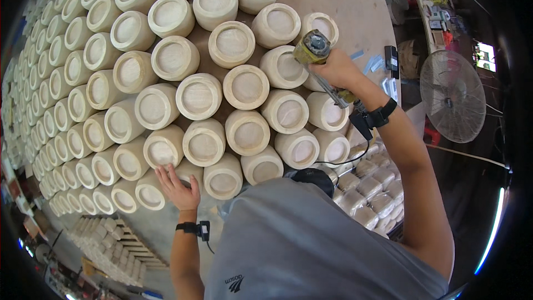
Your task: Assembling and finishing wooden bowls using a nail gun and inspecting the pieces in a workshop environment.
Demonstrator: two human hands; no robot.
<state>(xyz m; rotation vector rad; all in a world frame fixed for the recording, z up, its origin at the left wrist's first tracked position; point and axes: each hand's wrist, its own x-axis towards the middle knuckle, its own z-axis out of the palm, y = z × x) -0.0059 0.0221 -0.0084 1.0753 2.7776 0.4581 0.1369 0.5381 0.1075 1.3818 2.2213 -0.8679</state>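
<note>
My right grip (336, 70) clasps yellow hand tool (312, 47); left grip (180, 190), empty, by wooden pot (162, 149). Best keep tool steady.

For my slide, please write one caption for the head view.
Right hand holds a yellow handheld tool over round wooden pieces; left hand rests among them.

R grip (338, 69) w/ yel. tool (312, 50) over rnd wd pcs (246, 87); L grip (180, 190) on 1 pc (162, 148).
</note>
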